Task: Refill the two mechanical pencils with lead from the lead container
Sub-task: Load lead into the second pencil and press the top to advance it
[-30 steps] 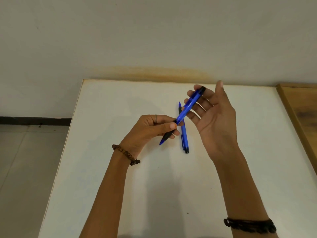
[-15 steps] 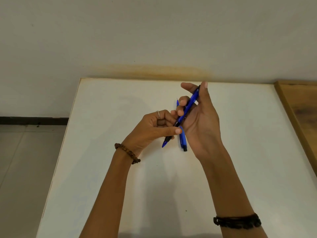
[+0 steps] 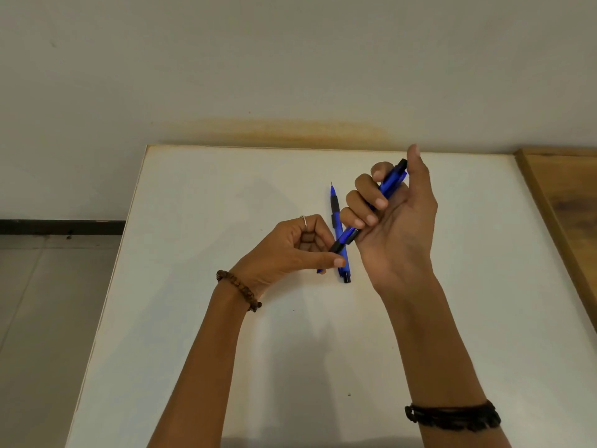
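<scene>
1. Two slim blue mechanical pencils show, both of smooth plastic with a black grip band and a black end cap.
2. One, the held pencil [image 3: 389,184], slants in the air above the surface [image 3: 193,318], its black cap uppermost and its tip end low on the left.
3. The right hand [image 3: 392,227], palm turned toward the camera, has four fingers curled round the barrel's upper part while the thumb stands straight up beside the cap.
4. The left hand [image 3: 297,247] is loosely curled and pinches the lower black grip section between thumb and bent fingers; a thin ring sits on one finger.
5. The lying pencil [image 3: 336,215] rests flat on the surface just behind the hands, its fine point toward the wall and its black cap toward the person; the held pencil crosses over it.
6. The surface is a matte white board with a pale edge; a wood-grain panel [image 3: 565,205] adjoins it on the right.
7. A beaded bracelet [image 3: 239,291] circles the left wrist, and a dark corded band [image 3: 452,415] the right.
</scene>
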